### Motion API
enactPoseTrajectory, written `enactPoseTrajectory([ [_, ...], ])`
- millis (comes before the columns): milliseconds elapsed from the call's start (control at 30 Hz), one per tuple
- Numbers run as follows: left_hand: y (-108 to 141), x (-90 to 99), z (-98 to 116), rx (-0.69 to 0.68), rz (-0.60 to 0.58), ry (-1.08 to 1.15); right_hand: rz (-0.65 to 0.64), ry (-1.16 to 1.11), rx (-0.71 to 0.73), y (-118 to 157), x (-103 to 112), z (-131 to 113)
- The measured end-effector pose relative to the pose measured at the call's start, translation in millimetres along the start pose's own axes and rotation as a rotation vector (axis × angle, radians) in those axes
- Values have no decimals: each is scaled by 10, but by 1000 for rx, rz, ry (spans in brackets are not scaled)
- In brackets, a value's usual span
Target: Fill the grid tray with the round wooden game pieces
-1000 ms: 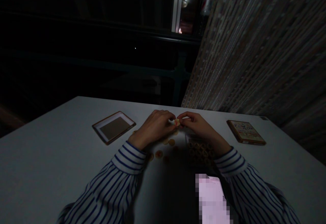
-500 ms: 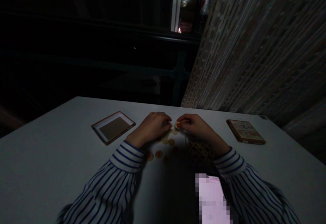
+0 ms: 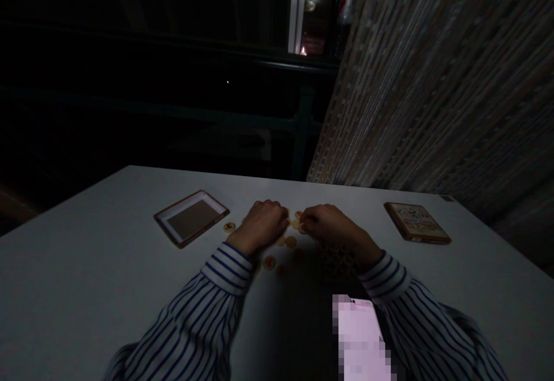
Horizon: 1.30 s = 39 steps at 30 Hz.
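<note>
1. Left hand (image 3: 262, 225) is curled low over the round pieces (image 3: 291, 242) on the desk (image 3: 99, 254); can't tell if its grip has one.
2. Right hand (image 3: 335, 228) has bent fingertips right at a few pieces, grip too dark to call.
3. Open box (image 3: 193, 219) sits off left, closed box (image 3: 418, 223) off right, lit phone (image 3: 363, 335) nearest the wearer.

disc (image 3: 229, 227) black sign, round piece (image 3: 269, 262) red sign, box (image 3: 417, 223) lettering: all illegible
</note>
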<state>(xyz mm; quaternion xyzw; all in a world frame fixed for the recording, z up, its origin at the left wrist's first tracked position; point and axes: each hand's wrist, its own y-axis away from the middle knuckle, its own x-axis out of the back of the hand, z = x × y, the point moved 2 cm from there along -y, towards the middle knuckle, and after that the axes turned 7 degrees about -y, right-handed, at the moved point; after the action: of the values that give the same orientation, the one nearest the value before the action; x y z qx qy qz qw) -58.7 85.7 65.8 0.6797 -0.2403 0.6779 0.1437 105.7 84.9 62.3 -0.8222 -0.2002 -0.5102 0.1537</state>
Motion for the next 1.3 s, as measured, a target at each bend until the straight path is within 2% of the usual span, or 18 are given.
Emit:
enactPoseTrajectory([
  [267,-20,-115,39,-28,68,-89,-78,147,12,3,-53,-41],
  [467,-21,-118,68,7,44,-83,-132,268,-42,-8,-36,-82],
  [833,-38,-175,61,-13,80,-87,-113,310,-31,-21,-68,-42],
  [1300,-38,-150,90,-18,47,-76,-140,324,-9,-7,-36,-62],
])
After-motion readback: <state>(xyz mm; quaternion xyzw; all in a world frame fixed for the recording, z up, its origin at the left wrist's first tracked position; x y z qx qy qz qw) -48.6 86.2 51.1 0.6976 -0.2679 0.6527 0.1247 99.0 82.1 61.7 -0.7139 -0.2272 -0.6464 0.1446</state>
